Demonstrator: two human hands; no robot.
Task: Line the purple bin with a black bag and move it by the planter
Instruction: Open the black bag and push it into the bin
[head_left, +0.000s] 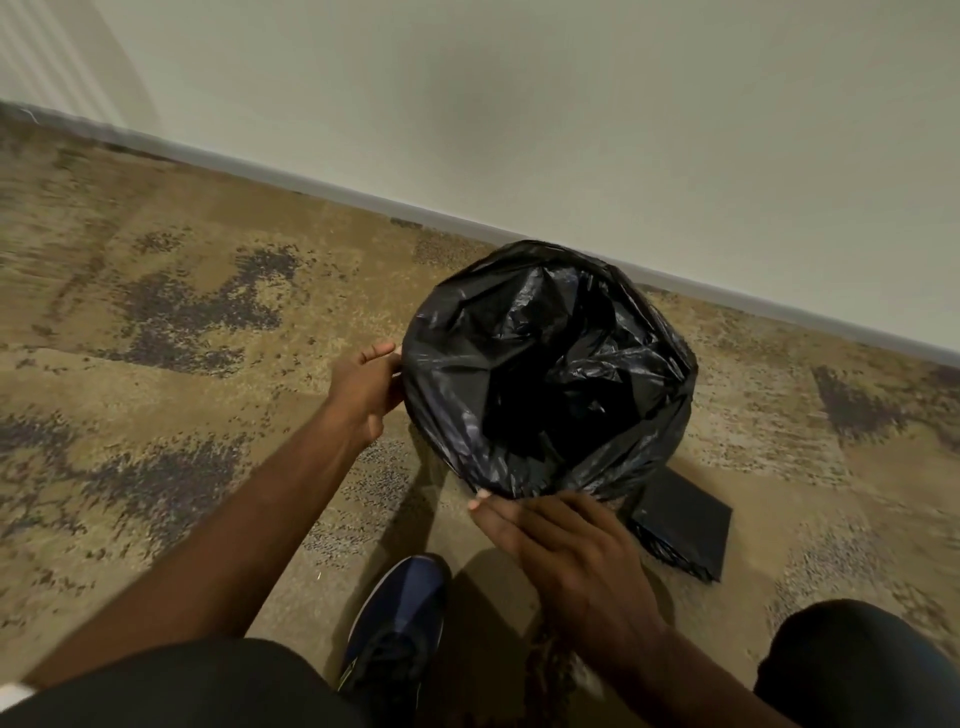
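Black bag (545, 374): spread open over a round container standing on the carpet (182, 322) close to the wall (571, 104) — the bin itself is hidden under the plastic.
Left hand (366, 389): fingers closed on the bag's left edge.
Right hand (550, 540): pinching the bag's near edge.
Folded black bags (685, 525): flat on the carpet, just beside the bin's near right.
Shoe (400, 623): dark blue — below the bin.
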